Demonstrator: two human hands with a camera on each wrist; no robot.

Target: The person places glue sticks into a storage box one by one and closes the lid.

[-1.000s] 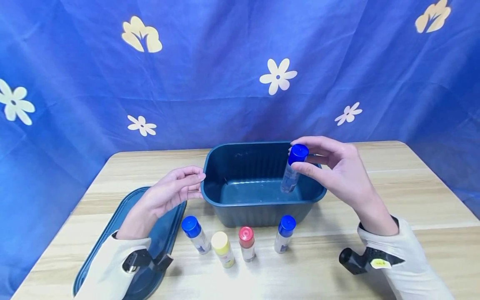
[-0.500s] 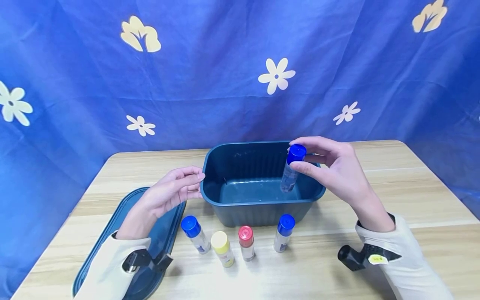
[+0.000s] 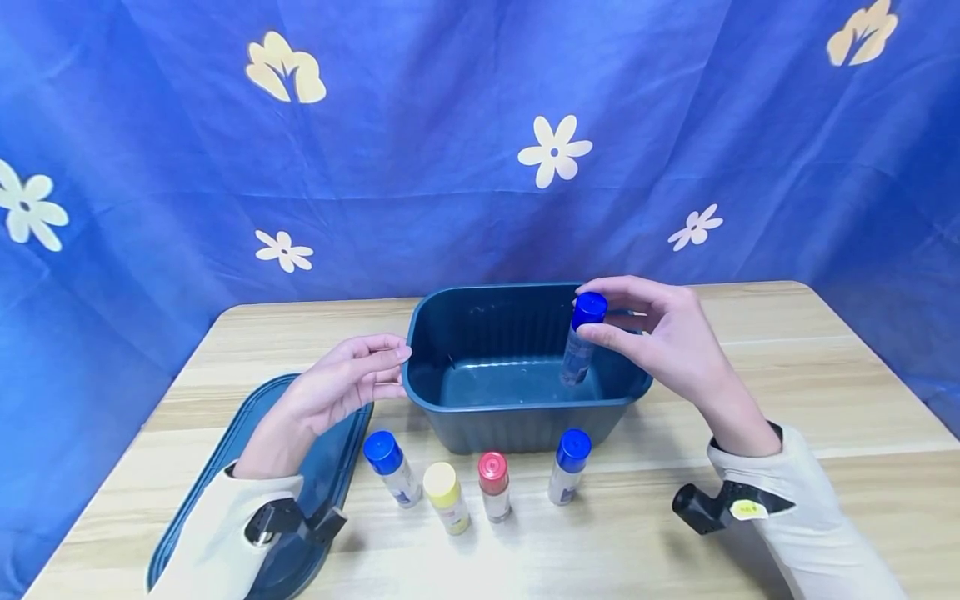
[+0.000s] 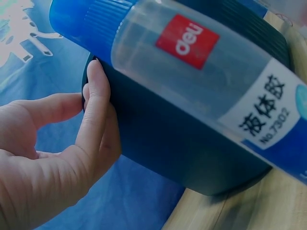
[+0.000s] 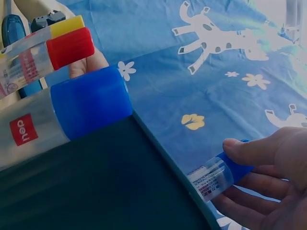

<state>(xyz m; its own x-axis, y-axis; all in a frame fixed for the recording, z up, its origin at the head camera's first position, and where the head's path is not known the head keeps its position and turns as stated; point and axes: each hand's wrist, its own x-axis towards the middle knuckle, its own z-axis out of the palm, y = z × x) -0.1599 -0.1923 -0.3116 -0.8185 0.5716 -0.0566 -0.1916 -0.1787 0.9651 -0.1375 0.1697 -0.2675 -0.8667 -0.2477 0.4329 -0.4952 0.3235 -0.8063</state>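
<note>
- Grip: right hand (image 3: 678, 337) pinches the held bottle (image 3: 577, 358) high, at its blue cap (image 3: 590, 308), thumb on the near side.
- Position: held bottle is inside the bin (image 3: 517, 429), toward 3 o'clock, its top leaning toward 1 o'clock. Whether its base touches the floor cannot be told.
- Caution: a hold this high probably leaves the base free to swing. Release with the base raised or tilted would likely topple the bottle. Twisting may loosen the cap, if it is a screw type.
- Clearance: right hand sits close over the 3 o'clock rim; a sideways slip could catch the knuckles there.
- Support: left hand (image 3: 337, 387) has its thumb and fingertips at the 9 o'clock rim. Whether they pinch it or merely steady it cannot be told. Uneven pressure here could tip or slide the bin.
- Outer zone, clocked from the bin: blue bottle (image 3: 393, 471) at 8, yellow bottle (image 3: 446, 497) at 7, red bottle (image 3: 495, 487) near 6, second blue bottle (image 3: 568, 468) at 5. All four stand upright; a bin pulled toward 6 could knock them over.
- Lid (image 3: 337, 442): lies on the table (image 3: 750, 517) at 8 o'clock, beneath the left forearm.
</note>
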